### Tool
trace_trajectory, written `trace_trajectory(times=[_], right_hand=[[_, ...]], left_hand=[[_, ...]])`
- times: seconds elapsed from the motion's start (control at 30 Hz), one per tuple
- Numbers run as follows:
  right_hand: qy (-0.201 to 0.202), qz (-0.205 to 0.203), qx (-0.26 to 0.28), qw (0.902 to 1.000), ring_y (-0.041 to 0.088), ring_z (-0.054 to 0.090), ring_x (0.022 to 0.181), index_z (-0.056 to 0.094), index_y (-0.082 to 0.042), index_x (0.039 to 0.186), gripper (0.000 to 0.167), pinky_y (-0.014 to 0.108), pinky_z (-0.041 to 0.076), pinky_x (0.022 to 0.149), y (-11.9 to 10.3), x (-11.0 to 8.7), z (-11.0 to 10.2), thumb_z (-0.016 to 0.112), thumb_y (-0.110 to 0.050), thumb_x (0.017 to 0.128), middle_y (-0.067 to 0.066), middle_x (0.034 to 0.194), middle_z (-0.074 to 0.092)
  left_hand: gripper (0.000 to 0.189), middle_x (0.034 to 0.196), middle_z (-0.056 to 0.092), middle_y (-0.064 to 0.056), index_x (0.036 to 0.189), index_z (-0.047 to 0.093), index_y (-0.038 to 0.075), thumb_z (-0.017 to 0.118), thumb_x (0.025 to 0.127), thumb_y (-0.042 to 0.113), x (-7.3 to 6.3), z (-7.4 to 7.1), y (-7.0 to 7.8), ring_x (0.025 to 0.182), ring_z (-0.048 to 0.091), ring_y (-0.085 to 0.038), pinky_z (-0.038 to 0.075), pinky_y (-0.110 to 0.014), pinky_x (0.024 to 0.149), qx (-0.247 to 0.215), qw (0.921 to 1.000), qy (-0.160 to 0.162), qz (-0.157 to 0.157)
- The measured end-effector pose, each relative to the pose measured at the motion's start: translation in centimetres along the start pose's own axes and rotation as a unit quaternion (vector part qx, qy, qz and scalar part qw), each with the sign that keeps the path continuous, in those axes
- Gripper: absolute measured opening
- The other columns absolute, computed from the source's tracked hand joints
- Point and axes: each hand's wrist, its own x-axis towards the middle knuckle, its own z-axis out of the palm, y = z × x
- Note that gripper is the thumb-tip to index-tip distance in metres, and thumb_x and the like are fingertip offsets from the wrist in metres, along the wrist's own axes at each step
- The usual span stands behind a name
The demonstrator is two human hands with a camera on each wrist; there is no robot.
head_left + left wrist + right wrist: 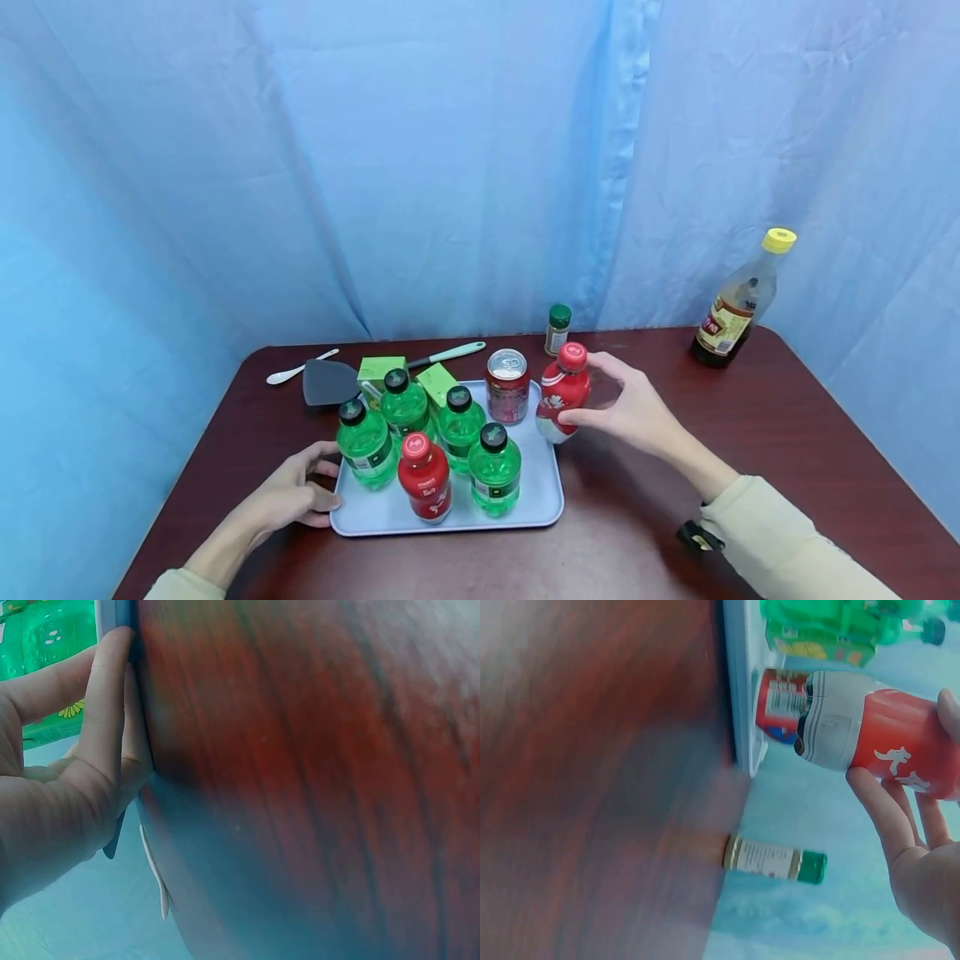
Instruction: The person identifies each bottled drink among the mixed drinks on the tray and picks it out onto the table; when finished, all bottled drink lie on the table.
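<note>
My right hand (637, 412) grips a red-capped red bottle (564, 387) between thumb and fingers, tilted at the right edge of a pale tray (536, 496). In the right wrist view, the bottle's white base is toward the tray, with a red can (771, 705) behind it. My left hand (288, 492) holds the tray's left rim, its fingertips against the edge in the left wrist view. On the tray stand several green bottles (495, 475), another red bottle (425, 483), the can and two light green boxes (438, 383).
Behind the tray lie a white spoon (288, 375), a dark spatula head (330, 383) and a pale green handle (457, 352). A green-capped spice jar (557, 333) stands at the back. A yellow-capped sauce bottle (731, 317) is at the back right, before blue curtains (465, 167).
</note>
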Motion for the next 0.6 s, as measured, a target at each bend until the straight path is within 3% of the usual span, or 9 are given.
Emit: trace_trajectory(times=[0.23,0.6], right_hand=[[0.041,0.014,-0.058,0.9974,0.019,0.061,0.104,0.059,-0.023,0.140,0.073,0.038,0.060,0.075,0.9,0.6,-2.4,0.092,-0.030,0.076,-0.004,0.125,0.065],[0.073,0.042,-0.110,0.9903,0.019,0.061,0.100,0.058,-0.016,0.140,0.073,0.026,0.057,0.072,3.5,0.3,-5.1,0.091,-0.031,0.077,0.002,0.123,0.065]], left_hand=[[0.080,0.122,0.049,-0.023,0.150,0.034,0.000,0.070,0.079,-0.008,0.1,-0.4,0.1,0.090,0.062,-0.027,0.060,-0.048,0.069,0.002,1.0000,-0.006,0.004],[0.080,0.123,0.049,-0.023,0.150,0.034,0.001,0.071,0.080,-0.006,0.2,-0.4,-0.2,0.090,0.063,-0.028,0.060,-0.048,0.070,-0.004,0.9999,-0.016,0.001]])
